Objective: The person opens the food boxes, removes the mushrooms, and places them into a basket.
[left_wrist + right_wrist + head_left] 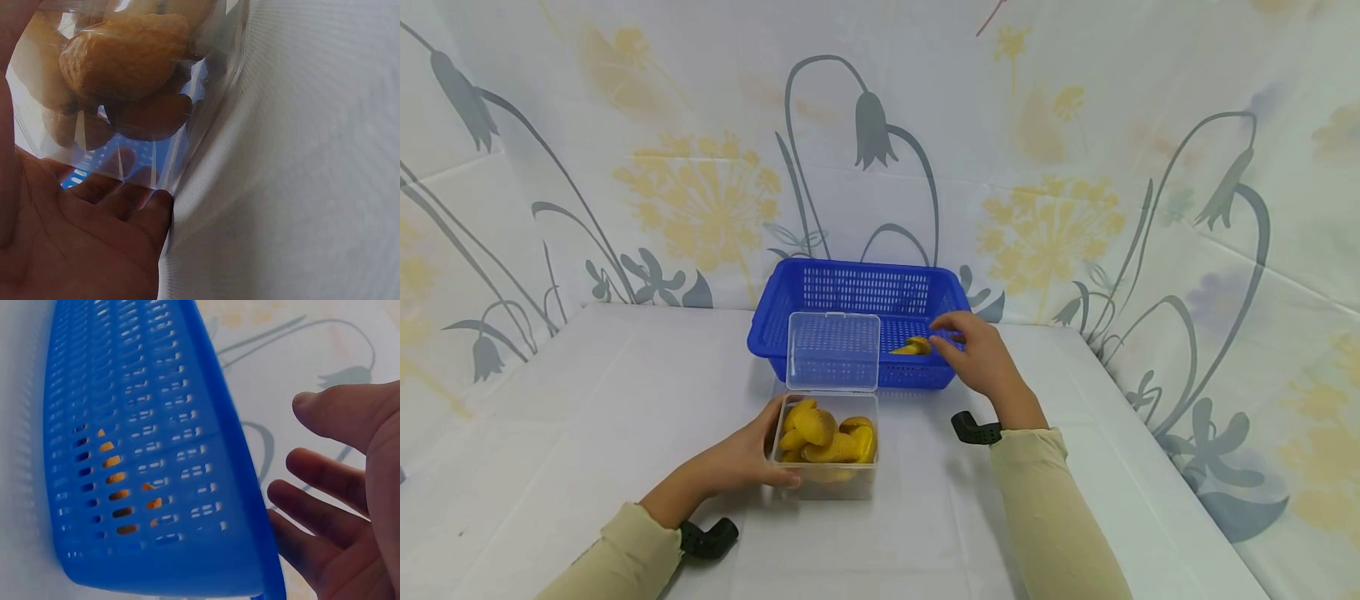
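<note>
A clear plastic box [838,483] with its lid [833,352] tipped up stands on the table, holding several yellow mushrooms [816,427]. My left hand [737,457] grips the box by its left side, thumb at the front and fingers along the side. In the left wrist view, the mushrooms [125,56] show through the clear wall. Behind the box is a blue plastic basket [767,333] with a yellow mushroom [915,346] inside. Over the basket's right end hovers my right hand [973,354], fingers loosely bent and nothing between them.
The raised lid stands against or just before the basket's front wall; I cannot tell whether they touch. A white cloth [625,400] covers the table, and a flower-patterned curtain [1037,125] hangs behind and at the sides.
</note>
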The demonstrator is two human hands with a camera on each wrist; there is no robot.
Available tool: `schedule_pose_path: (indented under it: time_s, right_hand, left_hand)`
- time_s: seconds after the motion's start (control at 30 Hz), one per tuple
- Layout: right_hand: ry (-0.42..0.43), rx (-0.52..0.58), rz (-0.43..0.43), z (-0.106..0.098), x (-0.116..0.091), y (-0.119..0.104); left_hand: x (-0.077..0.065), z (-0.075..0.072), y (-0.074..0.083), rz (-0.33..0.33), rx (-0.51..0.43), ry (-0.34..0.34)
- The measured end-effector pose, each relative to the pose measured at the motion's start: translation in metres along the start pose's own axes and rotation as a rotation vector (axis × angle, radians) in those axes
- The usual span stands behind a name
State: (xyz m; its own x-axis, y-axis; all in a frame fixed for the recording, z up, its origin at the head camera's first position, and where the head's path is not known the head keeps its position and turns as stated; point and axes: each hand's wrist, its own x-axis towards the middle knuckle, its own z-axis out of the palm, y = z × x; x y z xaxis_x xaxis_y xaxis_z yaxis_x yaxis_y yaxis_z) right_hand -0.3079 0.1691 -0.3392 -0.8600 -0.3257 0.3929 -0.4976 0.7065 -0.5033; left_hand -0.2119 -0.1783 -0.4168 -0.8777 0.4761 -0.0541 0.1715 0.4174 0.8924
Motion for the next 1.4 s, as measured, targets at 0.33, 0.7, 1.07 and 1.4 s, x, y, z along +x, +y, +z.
schedule_pose_path:
  time_s: [0.33,0.7,1.07,1.4]
  right_hand:
    - [-0.039,-0.006,-0.071,-0.005,-0.002,-0.024]
    - [-0.099,0.007,-0.201,-0.003,-0.006,-0.051]
    - [-0.199,0.072,-0.302,0.008,-0.009,-0.073]
    - [-0.268,0.067,-0.383,0.018,-0.015,-0.092]
  left_hand:
    - [0.0,-0.001,-0.001,0.016,-0.01,-0.01]
    - [-0.001,-0.001,0.0,0.023,-0.016,-0.012]
    - [0.0,-0.001,0.0,0.012,-0.012,-0.013]
    - [0.0,-0.001,-0.001,0.013,-0.01,-0.013]
